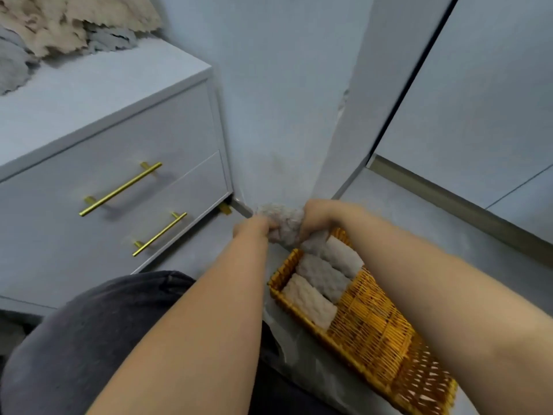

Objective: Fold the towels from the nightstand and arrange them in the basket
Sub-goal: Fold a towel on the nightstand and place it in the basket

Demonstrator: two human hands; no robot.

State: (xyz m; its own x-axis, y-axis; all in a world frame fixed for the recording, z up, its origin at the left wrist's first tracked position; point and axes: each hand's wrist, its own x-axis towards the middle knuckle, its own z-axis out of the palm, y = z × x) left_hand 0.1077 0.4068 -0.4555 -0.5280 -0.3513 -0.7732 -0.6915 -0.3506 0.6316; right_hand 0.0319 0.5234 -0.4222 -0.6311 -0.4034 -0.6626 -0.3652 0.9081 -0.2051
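- Head view: L hand (253, 227) and R hand (318, 218) meet over the far end of an orange-yellow woven wicker basket (368, 327), both arms stretched fwd.
- Btwn them is a rolled grey fluffy towel (281, 224). L fingers curl onto its left side and R fingers wrap its right side. Both hands are blurred, so can't tell single finger positions.
- Held towel sits just above the basket's far corner, touching or nearly touching the furthest roll inside; can't tell which.
- Basket lies on a pale floor, long axis running diagonally from near right to far left.
- Inside, 3 rolled towels lie side by side along the left half: a beige roll (309, 301) nearest, a grey-brown roll (323, 277) in the middle and a pale grey roll (338, 254) furthest. Right half of the basket shows bare weave.
- White two-drawer nightstand (104, 100) stands to the left w/ brass bar handles (119, 189), one per drawer.
- On its top, far left corner: a heap of unfolded beige and grey towels (59, 25).
- Person's knee in dark grey trousers (89, 339) fills the lower left, in front of the nightstand.
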